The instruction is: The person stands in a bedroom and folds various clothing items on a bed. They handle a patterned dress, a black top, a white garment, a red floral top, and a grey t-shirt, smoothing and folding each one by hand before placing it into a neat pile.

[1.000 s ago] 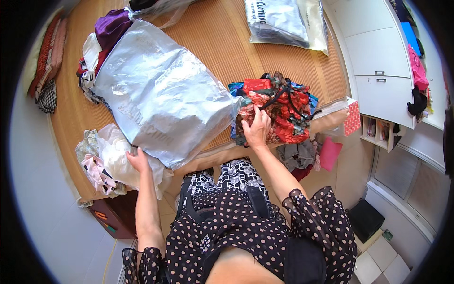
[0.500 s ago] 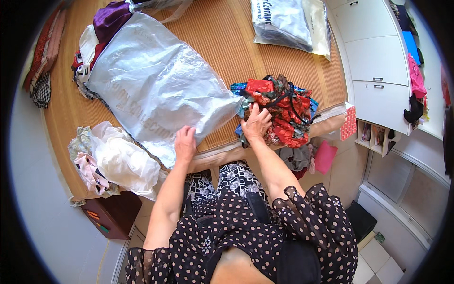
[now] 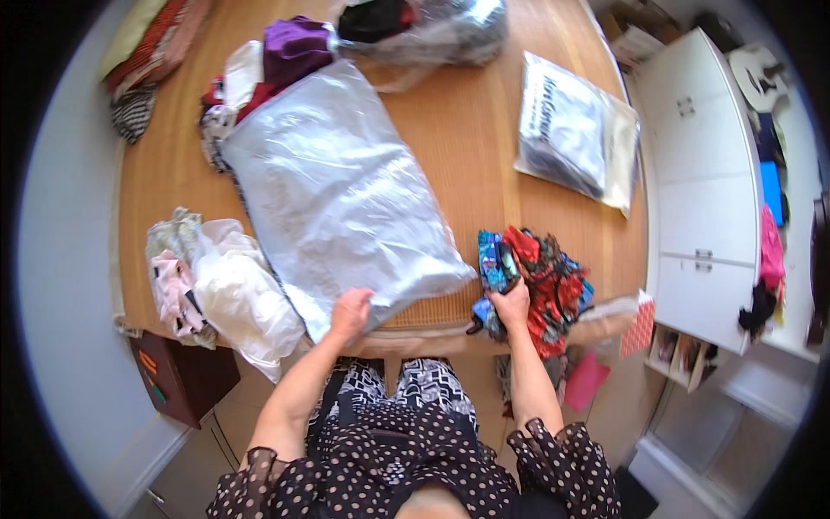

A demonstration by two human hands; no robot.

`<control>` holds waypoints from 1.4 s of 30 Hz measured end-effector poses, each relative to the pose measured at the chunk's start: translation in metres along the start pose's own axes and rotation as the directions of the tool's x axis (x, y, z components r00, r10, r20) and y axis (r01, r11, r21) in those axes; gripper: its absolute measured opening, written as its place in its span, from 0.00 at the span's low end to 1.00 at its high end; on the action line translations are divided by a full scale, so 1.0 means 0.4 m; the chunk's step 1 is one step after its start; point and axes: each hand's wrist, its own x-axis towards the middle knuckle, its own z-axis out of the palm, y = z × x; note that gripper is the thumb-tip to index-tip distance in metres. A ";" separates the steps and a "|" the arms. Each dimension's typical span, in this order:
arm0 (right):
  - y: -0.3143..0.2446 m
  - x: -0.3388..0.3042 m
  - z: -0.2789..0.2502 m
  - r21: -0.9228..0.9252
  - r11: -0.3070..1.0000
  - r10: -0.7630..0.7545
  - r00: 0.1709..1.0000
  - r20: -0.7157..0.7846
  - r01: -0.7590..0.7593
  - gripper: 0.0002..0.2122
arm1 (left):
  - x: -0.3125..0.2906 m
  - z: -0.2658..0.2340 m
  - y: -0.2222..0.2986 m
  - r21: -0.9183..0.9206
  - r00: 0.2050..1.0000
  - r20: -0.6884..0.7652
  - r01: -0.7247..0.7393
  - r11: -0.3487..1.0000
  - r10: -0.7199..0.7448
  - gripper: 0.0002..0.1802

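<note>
A large translucent plastic bag [image 3: 346,190] lies flat across the mat, its near right corner pointing at a pile of clothes. My left hand [image 3: 352,313] is closed at the bag's near edge, with the plastic between its fingers. The bundle of red and dark patterned clothes [image 3: 553,290] rests near the table's front edge. My right hand [image 3: 512,303] grips the blue patterned garment [image 3: 493,259] at the left side of that bundle; the fingertips are partly hidden in the folds.
Left of the bag lie white and pink clothes [image 3: 233,277]; beyond it, a purple garment [image 3: 298,50] and a clear bag of clothes [image 3: 432,33]. A packed clothing bag [image 3: 566,130] sits at far right. White cabinets [image 3: 705,199] flank the table's right side.
The view has shifted, so the table sits lower. My right hand has gone from spread on the bundle to gripping the blue garment. The bag's corner is now apart from the bundle.
</note>
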 end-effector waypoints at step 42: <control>-0.330 0.431 0.136 -0.726 0.622 0.286 0.779 0.559 0.293 0.15 | 0.973 -0.664 -0.477 0.764 0.911 -0.204 0.377 0.523 -0.359 0.32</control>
